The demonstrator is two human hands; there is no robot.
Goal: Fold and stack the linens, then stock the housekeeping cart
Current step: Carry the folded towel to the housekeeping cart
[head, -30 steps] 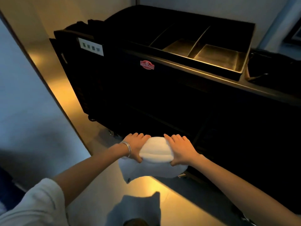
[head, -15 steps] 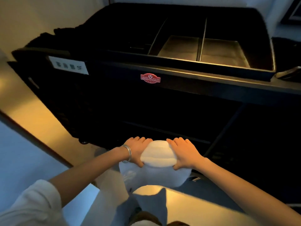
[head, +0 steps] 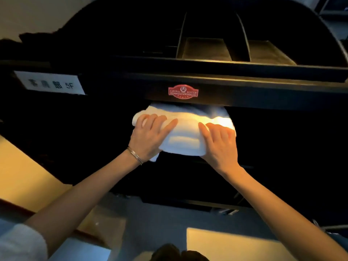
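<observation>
Holding a folded white towel (head: 185,134) between them, both hands are reaching into the dark opening of a black housekeeping cart (head: 244,95). The left hand (head: 148,137) is gripping the towel's left end, its fingers spread over the top and the thumb lying along the front fold. The right hand (head: 219,142) is gripping the right end in the same way, fingers curled over the top, thumb pointing inward across the cloth. So each grip is clamped on the towel, one at either end.

The towel's far edge is sitting just under the cart's front rail, directly below a red maker's badge (head: 183,91); whether it is resting on a shelf inside is lost in the dark. A loose corner is hanging below the left hand.

A thin metal bangle (head: 134,155) is circling the left wrist, and a pale sleeve (head: 20,242) is showing at the lower left corner. On the cart's left end, a white label (head: 49,83) is reading "5F" after some blurred characters. Up top, an open tray (head: 207,49) is lying split by upright dividers into compartments.
</observation>
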